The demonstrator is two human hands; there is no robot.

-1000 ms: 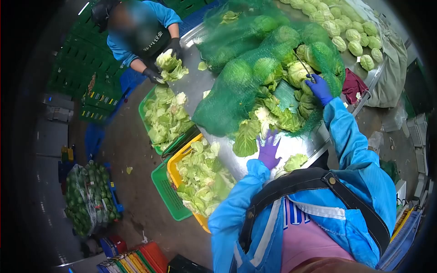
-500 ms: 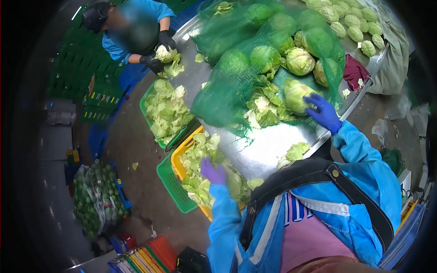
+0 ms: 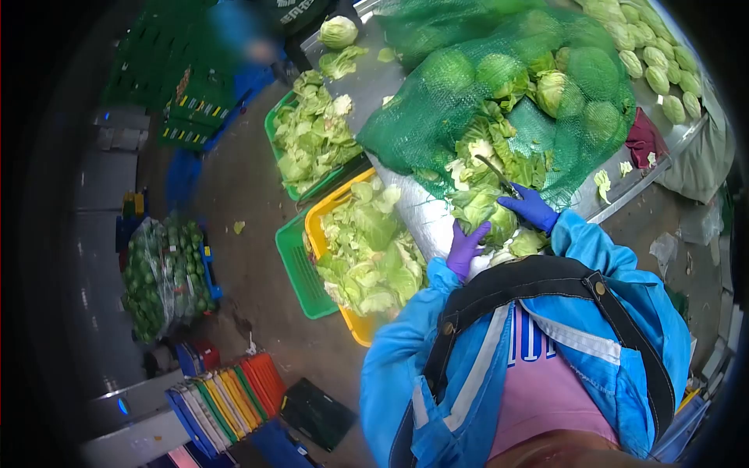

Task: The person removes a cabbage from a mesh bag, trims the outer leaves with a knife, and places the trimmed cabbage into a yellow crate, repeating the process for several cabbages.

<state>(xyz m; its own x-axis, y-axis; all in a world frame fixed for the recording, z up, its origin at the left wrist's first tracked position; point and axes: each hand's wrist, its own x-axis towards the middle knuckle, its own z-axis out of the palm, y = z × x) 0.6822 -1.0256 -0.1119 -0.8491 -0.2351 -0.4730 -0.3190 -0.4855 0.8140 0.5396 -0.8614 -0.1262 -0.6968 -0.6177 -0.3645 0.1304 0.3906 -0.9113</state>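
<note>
At the far left, a clear bag of small green fruit (image 3: 160, 277) is seen on the floor, and nearer the bottom a row of coloured crates (image 3: 226, 402) is stacked on edge. Open concrete floor (image 3: 242, 257) is left between these and the green crate (image 3: 300, 269), on which the yellow crate (image 3: 343, 312) of loose leaves is set. A second green crate (image 3: 312, 140) full of trimmings is placed further up, just beside the edge of the steel table (image 3: 425, 222). The yellow crate is tucked against the table's near-left edge, so little free room is left there.

The cabbage head (image 3: 488, 214) is held on the table right at its near edge, close to the person's chest. It is gripped from the left by the left hand (image 3: 466, 248), in a purple glove, with fingers spread and curled against its side. The right hand (image 3: 530, 207), in a blue glove, is closed around the handle of a knife (image 3: 493, 171); the blade is directed up and to the left, its long axis running diagonally over the cabbage head toward the green net sack (image 3: 499, 101) of cabbages just behind. Whether the blade is touching the leaves cannot be told.

To the right, a dark red cloth (image 3: 644, 136) is laid near the table's right edge, and trimmed cabbages (image 3: 663, 70) are piled at the far corner
</note>
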